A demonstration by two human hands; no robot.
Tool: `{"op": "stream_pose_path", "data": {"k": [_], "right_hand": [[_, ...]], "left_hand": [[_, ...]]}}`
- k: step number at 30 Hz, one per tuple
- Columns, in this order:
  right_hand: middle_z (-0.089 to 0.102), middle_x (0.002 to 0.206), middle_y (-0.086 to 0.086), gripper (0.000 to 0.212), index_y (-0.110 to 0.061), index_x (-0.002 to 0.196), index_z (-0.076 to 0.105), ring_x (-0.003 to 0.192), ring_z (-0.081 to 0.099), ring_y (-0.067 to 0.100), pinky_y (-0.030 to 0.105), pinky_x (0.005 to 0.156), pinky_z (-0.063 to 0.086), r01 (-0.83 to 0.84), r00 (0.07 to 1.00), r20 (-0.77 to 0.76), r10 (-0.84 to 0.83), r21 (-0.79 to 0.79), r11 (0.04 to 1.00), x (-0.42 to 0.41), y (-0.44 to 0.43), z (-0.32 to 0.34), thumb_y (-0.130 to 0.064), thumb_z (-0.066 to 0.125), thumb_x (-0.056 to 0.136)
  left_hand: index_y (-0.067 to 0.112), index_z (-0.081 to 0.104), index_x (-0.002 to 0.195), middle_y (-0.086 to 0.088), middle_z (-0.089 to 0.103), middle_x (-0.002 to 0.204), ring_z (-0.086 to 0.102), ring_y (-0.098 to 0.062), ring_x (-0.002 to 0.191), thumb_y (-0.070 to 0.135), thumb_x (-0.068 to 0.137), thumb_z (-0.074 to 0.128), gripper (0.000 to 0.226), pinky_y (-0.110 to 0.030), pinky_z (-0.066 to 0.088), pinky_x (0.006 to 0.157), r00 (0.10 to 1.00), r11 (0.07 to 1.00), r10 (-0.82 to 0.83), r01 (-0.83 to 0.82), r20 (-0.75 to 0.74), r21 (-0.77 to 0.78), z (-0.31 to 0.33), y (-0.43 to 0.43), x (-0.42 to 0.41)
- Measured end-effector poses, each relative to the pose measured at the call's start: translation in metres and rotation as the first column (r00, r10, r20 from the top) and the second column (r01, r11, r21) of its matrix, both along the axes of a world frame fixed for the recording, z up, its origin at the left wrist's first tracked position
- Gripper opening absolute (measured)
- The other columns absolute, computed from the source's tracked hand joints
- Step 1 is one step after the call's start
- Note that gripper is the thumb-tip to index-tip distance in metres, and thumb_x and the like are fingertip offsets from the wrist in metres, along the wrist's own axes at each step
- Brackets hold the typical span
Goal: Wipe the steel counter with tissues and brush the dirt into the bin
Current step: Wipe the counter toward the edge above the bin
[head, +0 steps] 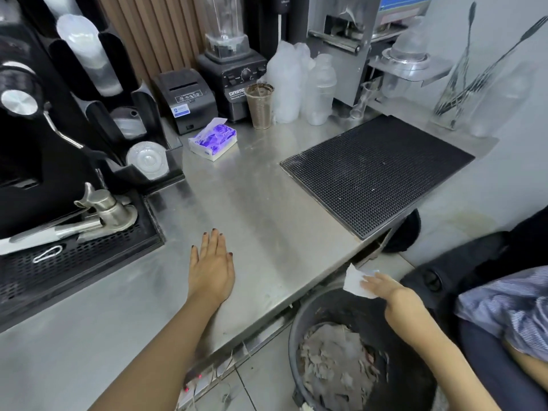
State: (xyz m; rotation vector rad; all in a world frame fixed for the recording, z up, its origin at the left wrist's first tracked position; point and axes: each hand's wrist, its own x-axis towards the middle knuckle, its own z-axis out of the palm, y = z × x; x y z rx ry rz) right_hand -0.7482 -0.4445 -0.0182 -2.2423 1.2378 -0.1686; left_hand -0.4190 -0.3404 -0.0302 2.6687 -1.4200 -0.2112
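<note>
My left hand (211, 266) lies flat on the steel counter (261, 203), fingers together, palm down, holding nothing. Off the counter's right edge, my right hand (382, 287) grips a white tissue (357, 281) above the rim of the dark round bin (299, 318). The bin stands on the floor beside the counter and holds crumpled brownish paper waste (335, 360). A purple and white tissue pack (213, 139) sits at the back of the counter with a tissue sticking out.
A black rubber mat (376, 170) covers the counter's right part. At left stand a coffee machine (29, 137) with a drip tray (74, 256). A receipt printer (185, 99), blender (232, 69), a dirty plastic cup (260, 105) and stacked cups line the back. A power strip (198, 381) lies below the edge.
</note>
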Motion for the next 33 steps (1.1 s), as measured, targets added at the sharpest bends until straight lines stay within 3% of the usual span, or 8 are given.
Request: {"op": "stream_pose_path", "data": {"k": [5, 8, 10, 17, 22, 27, 29, 33], "right_hand": [[0.059, 0.123, 0.009, 0.068, -0.002, 0.115, 0.063, 0.124, 0.041, 0.02, 0.026, 0.108, 0.025, 0.268, 0.915, 0.374, -0.153, -0.278, 0.922, 0.026, 0.023, 0.048, 0.035, 0.038, 0.064], [0.052, 0.131, 0.018, 0.053, 0.003, 0.118, 0.059, 0.124, 0.033, 0.015, 0.022, 0.109, 0.018, 0.103, 0.906, 0.423, -0.014, -0.187, 0.977, 0.08, 0.025, 0.076, 0.019, 0.037, 0.072], [0.043, 0.139, 0.019, 0.049, 0.003, 0.123, 0.054, 0.13, 0.034, 0.019, 0.015, 0.11, 0.018, -0.054, 0.911, 0.402, 0.088, -0.095, 0.994, 0.122, 0.008, 0.073, 0.007, 0.035, 0.078], [0.039, 0.147, 0.003, 0.05, -0.018, 0.135, 0.046, 0.133, 0.037, 0.022, 0.03, 0.11, 0.024, -0.244, 0.969, -0.045, 0.241, -0.068, 0.967, 0.199, -0.046, 0.029, 0.003, 0.035, 0.091], [0.051, 0.135, 0.013, 0.047, -0.01, 0.126, 0.056, 0.125, 0.046, 0.028, 0.033, 0.107, 0.03, -0.325, 0.945, 0.003, 0.326, -0.062, 0.944, 0.172, -0.016, 0.017, 0.006, 0.038, 0.086], [0.046, 0.141, 0.004, 0.058, -0.014, 0.127, 0.055, 0.134, 0.035, 0.022, 0.026, 0.109, 0.023, -0.345, 0.938, -0.008, 0.346, -0.076, 0.935, 0.091, 0.005, 0.003, 0.016, 0.039, 0.081], [0.039, 0.146, -0.001, 0.067, -0.019, 0.132, 0.051, 0.137, 0.032, 0.016, 0.019, 0.109, 0.021, -0.355, 0.932, -0.098, 0.348, -0.065, 0.933, 0.064, -0.004, -0.004, 0.018, 0.036, 0.078], [0.036, 0.148, 0.002, 0.062, -0.019, 0.134, 0.047, 0.136, 0.034, 0.019, 0.021, 0.108, 0.025, -0.098, 0.995, -0.036, 0.096, -0.074, 0.992, 0.043, -0.001, 0.007, 0.014, 0.036, 0.083]], "left_hand": [[0.011, 0.007, 0.148, -0.003, 0.0, 0.157, -0.003, -0.018, 0.144, 0.026, 0.099, 0.015, 0.051, -0.039, 0.0, 0.118, 1.0, 1.0, 0.0, 0.0, -0.001, 0.007, 0.001, 0.0, -0.001], [0.011, 0.008, 0.148, -0.002, 0.001, 0.157, -0.002, -0.017, 0.144, 0.026, 0.099, 0.014, 0.051, -0.037, 0.001, 0.118, 1.0, 1.0, 0.001, -0.001, -0.01, -0.007, 0.002, 0.004, -0.007], [0.011, 0.008, 0.148, -0.001, 0.001, 0.157, -0.002, -0.017, 0.144, 0.026, 0.099, 0.015, 0.051, -0.036, 0.001, 0.118, 1.0, 1.0, 0.004, -0.004, -0.019, -0.022, 0.001, 0.01, -0.011], [0.012, 0.008, 0.148, 0.0, 0.001, 0.157, -0.002, -0.016, 0.144, 0.026, 0.099, 0.017, 0.052, -0.035, 0.001, 0.118, 1.0, 0.999, 0.013, -0.014, -0.017, -0.046, -0.002, 0.037, -0.02], [0.013, 0.008, 0.148, 0.001, 0.0, 0.157, -0.002, -0.015, 0.144, 0.026, 0.099, 0.018, 0.051, -0.035, 0.001, 0.117, 1.0, 0.998, 0.019, -0.02, -0.013, -0.056, -0.003, 0.042, -0.02], [0.013, 0.007, 0.148, 0.001, 0.0, 0.157, -0.002, -0.015, 0.144, 0.027, 0.099, 0.017, 0.052, -0.036, 0.001, 0.117, 1.0, 0.998, 0.016, -0.017, -0.004, -0.06, -0.005, 0.042, -0.02], [0.013, 0.008, 0.148, 0.001, 0.001, 0.157, -0.001, -0.015, 0.144, 0.027, 0.099, 0.018, 0.052, -0.036, 0.002, 0.117, 1.0, 0.998, 0.019, -0.019, -0.001, -0.063, -0.006, 0.042, -0.02], [0.013, 0.008, 0.148, 0.0, 0.001, 0.157, -0.002, -0.016, 0.144, 0.027, 0.099, 0.017, 0.052, -0.037, 0.002, 0.118, 1.0, 0.998, 0.022, -0.021, 0.003, -0.062, -0.006, 0.042, -0.021]]}}
